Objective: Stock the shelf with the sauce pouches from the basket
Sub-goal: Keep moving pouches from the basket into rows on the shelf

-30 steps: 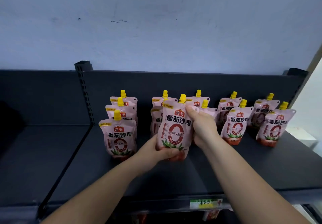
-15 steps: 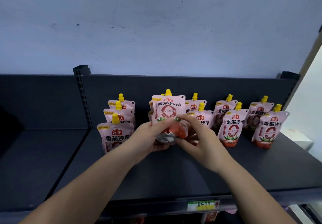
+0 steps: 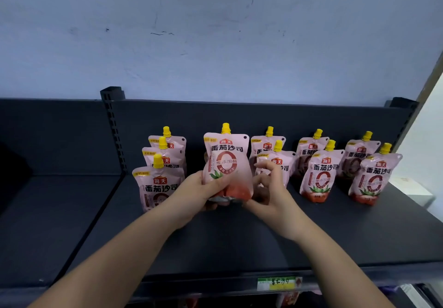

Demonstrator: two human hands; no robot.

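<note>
A pink sauce pouch with a yellow cap stands upright just above the dark shelf, in the middle of the row. My left hand grips its lower left side. My right hand pinches the pouch's bottom right corner, other fingers spread. Three pouches stand in a column to the left. Behind my right hand stand two more pouches. Two pairs of pouches fill the right part. The basket is out of view.
A slotted upright post divides this shelf from the bare shelf bay on the left. A price tag sits on the front edge. A white box lies past the shelf's right end.
The held pouch has gone from low at the shelf front, through a tilt showing its base, to upright and further back. My right hand dropped from the pouch's top to its bottom corner.
</note>
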